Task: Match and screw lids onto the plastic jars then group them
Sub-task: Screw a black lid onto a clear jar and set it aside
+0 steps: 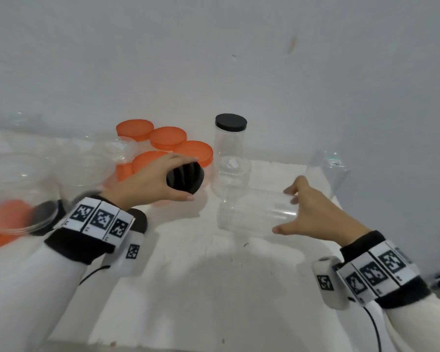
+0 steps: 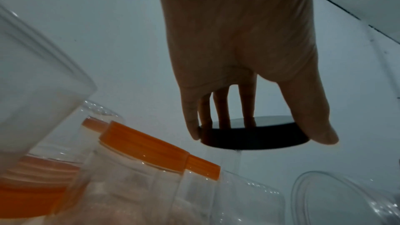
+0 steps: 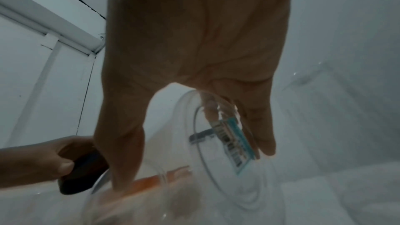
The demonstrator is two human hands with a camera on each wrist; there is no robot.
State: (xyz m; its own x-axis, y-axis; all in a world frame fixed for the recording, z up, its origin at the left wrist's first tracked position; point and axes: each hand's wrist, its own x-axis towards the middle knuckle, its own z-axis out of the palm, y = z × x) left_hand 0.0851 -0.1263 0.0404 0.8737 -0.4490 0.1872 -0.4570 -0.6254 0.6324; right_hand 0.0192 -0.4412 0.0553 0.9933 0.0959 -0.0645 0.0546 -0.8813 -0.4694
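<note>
White table point(image 1: 188, 288): left hand point(image 1: 148, 182) grips black lid point(image 1: 185, 179).

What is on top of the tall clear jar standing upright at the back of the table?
A black lid sits on the tall jar. The jar looks empty. Whether the lid is screwed tight cannot be seen.

The left hand point(image 1: 148, 180) holds a lid point(image 1: 185, 179) above the table point(image 1: 188, 288), just left of a jar on its side point(image 1: 252, 212) — the right hand point(image 1: 313, 212) grips that jar's right end. Behind them stand four lidded jars point(image 1: 168, 138) and, to their right, a taller capped jar point(image 1: 230, 148). Loose lids point(image 1: 8, 222) lie far left (inside a tub point(image 1: 23, 179)).
</note>
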